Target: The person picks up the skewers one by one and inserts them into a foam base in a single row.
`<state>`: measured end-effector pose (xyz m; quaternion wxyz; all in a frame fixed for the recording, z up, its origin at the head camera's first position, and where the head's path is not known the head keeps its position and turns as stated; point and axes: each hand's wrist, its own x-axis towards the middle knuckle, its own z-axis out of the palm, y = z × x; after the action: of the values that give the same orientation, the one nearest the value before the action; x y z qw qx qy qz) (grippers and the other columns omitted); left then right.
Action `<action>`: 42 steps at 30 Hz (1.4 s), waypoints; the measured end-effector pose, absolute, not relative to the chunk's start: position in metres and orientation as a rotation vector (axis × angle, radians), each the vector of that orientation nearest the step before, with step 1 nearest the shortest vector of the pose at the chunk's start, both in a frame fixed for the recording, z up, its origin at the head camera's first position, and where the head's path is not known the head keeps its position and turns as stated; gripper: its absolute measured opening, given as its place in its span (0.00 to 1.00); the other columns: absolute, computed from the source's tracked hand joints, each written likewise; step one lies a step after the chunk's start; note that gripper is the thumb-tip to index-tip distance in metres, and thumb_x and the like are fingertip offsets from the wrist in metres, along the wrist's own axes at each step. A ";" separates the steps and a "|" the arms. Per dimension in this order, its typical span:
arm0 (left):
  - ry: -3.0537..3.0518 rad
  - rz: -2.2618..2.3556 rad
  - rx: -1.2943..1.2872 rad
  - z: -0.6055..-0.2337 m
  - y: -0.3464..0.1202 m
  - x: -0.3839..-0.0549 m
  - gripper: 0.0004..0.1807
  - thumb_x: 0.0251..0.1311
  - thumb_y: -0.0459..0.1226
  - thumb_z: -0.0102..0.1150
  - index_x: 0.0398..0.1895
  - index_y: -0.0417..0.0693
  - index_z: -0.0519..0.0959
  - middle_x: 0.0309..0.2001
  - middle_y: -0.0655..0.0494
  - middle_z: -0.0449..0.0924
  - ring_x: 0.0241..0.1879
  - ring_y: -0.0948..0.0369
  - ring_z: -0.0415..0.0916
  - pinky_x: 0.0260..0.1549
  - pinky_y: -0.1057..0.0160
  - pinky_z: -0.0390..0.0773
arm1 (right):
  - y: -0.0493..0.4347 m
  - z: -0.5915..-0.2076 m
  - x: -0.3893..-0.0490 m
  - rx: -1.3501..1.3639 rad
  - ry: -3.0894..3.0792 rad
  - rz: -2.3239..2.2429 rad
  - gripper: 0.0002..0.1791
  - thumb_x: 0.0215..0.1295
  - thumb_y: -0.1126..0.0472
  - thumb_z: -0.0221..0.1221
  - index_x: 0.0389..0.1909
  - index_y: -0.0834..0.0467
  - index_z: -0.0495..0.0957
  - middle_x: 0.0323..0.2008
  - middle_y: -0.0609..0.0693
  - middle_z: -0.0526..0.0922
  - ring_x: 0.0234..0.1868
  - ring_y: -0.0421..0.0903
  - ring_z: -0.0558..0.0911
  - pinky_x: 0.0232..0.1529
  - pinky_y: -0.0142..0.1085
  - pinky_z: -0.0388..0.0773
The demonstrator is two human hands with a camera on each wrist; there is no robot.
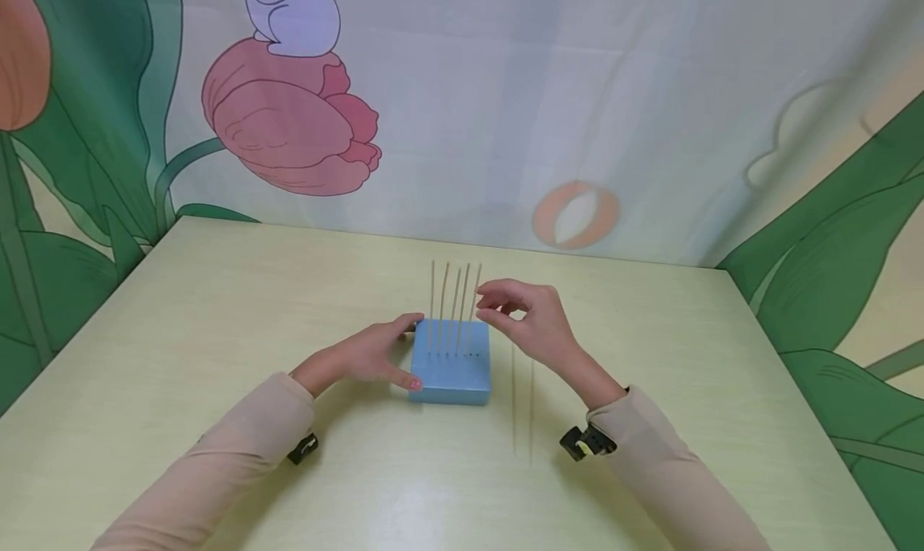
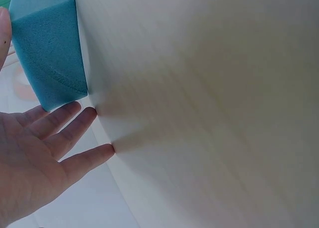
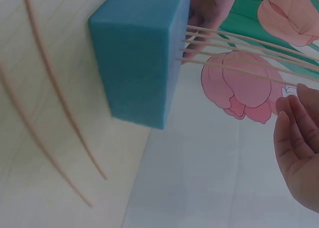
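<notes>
A blue foam block (image 1: 451, 378) lies on the table, with several thin wooden sticks (image 1: 443, 310) standing upright in a row of holes. My left hand (image 1: 371, 350) holds the block at its left end, thumb at the front corner and fingers at the back; in the left wrist view its fingers (image 2: 65, 125) are spread, some touching the block. My right hand (image 1: 530, 318) pinches the rightmost stick (image 1: 472, 301) near its upper part, between thumb and fingertips. In the right wrist view that stick (image 3: 234, 71) runs from the block to the fingertips.
Two loose sticks (image 1: 514, 407) lie side by side on the table, right of the block. Small dark holes (image 1: 474, 354) show at the row's right end. A printed curtain (image 1: 469, 118) hangs behind the pale table (image 1: 289, 270).
</notes>
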<state>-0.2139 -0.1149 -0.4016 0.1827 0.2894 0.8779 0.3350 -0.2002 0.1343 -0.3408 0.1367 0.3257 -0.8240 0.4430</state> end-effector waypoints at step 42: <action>2.466 0.956 0.812 -0.400 -0.115 -0.212 0.57 0.41 0.50 0.70 0.69 0.38 0.46 0.65 0.39 0.56 0.62 0.44 0.57 0.59 0.48 0.58 | 0.220 -0.409 -0.229 0.612 -3.214 0.774 0.49 0.42 0.50 0.71 0.64 0.64 0.60 0.41 0.60 0.64 0.37 0.50 0.65 0.34 0.37 0.65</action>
<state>-0.2121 -0.1146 -0.4003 0.1861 0.2883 0.8758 0.3396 -0.2290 0.2196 -0.4088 -0.1101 0.1809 -0.9502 0.2287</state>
